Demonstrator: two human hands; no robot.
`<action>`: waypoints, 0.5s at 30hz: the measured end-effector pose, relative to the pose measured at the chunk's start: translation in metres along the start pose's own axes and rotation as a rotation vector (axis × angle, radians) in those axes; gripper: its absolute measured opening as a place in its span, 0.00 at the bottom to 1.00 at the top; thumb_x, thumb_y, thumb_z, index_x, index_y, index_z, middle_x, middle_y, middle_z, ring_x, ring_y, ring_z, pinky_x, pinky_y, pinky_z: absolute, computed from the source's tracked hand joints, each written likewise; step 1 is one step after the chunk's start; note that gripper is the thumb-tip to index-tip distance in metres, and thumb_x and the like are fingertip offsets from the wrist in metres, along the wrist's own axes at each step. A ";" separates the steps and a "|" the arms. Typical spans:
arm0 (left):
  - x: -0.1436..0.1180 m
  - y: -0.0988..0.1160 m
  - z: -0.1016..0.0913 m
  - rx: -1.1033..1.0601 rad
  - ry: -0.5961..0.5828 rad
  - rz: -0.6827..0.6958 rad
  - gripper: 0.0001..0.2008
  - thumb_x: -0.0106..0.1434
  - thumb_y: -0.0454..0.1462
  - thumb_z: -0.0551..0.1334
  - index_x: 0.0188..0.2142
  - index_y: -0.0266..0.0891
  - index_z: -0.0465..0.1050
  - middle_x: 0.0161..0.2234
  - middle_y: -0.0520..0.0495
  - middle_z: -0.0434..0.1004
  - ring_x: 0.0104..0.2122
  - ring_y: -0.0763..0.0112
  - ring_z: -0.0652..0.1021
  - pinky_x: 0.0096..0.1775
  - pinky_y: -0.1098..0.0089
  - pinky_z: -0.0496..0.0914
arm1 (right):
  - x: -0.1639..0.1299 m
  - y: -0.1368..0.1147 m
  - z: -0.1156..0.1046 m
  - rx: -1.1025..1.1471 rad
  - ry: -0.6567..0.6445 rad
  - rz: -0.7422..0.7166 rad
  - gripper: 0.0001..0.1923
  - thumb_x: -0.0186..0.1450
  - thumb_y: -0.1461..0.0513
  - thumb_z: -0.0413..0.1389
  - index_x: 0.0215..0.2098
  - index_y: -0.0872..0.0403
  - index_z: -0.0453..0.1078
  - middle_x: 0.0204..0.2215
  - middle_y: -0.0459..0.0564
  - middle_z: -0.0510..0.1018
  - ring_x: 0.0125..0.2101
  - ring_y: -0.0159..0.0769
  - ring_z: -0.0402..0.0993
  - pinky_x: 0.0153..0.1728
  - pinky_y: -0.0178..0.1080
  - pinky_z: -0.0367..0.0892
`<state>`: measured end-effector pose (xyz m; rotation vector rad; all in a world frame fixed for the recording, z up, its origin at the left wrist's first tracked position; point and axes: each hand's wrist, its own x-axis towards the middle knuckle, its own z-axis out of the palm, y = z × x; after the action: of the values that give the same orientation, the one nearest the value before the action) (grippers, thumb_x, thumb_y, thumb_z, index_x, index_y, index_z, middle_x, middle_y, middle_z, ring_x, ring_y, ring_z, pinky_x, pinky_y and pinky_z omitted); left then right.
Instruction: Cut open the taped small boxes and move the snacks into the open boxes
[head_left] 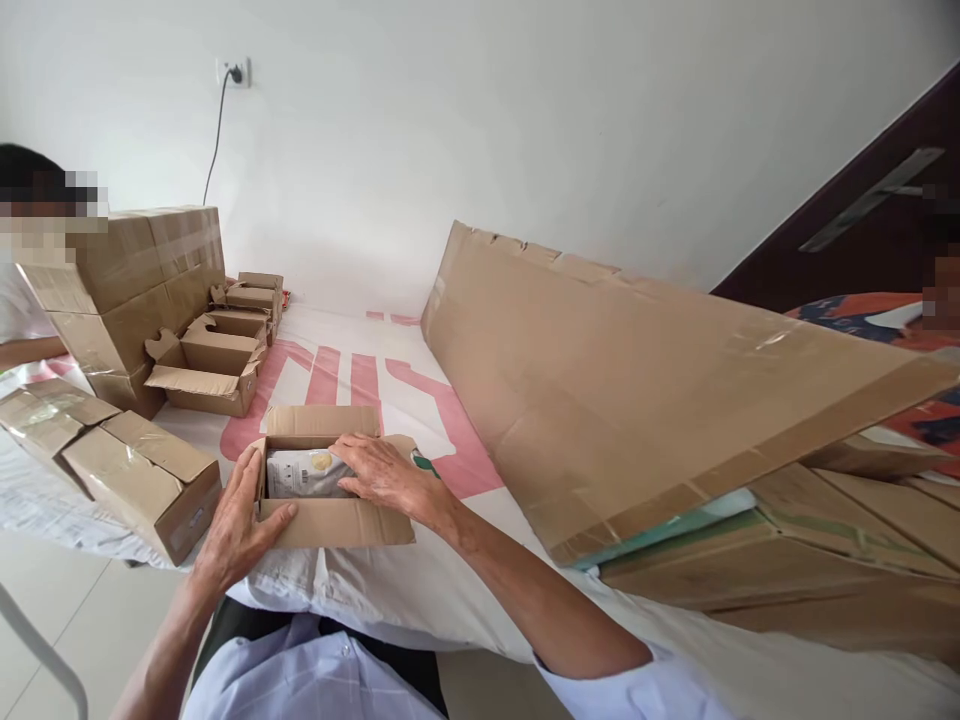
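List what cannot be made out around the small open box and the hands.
- Head view: the packet in the small open box: print too small, partly under the right hand.
- Box's left wall: covered by the left hand.
- Large carton: raised flap hides its contents.

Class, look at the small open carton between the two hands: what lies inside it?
Inside the small open carton lies a grey packet with a yellow mark. The right hand covers its right end, and anything beneath it is hidden.

pouch (304,472) in small box (330,500), sealed boxes (142,475) left, big carton (637,390) right
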<state>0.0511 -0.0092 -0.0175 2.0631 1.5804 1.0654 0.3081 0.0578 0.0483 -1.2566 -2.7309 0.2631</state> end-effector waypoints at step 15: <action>-0.004 -0.004 0.016 -0.219 0.059 -0.026 0.42 0.69 0.50 0.65 0.76 0.43 0.51 0.74 0.35 0.59 0.74 0.46 0.60 0.72 0.45 0.56 | 0.006 -0.001 0.012 0.041 0.035 0.027 0.15 0.66 0.66 0.66 0.50 0.53 0.73 0.50 0.55 0.76 0.53 0.48 0.71 0.52 0.46 0.67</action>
<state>0.0590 -0.0087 -0.0321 1.8781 1.4423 1.2404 0.3010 0.0599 0.0369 -1.2766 -2.6673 0.2957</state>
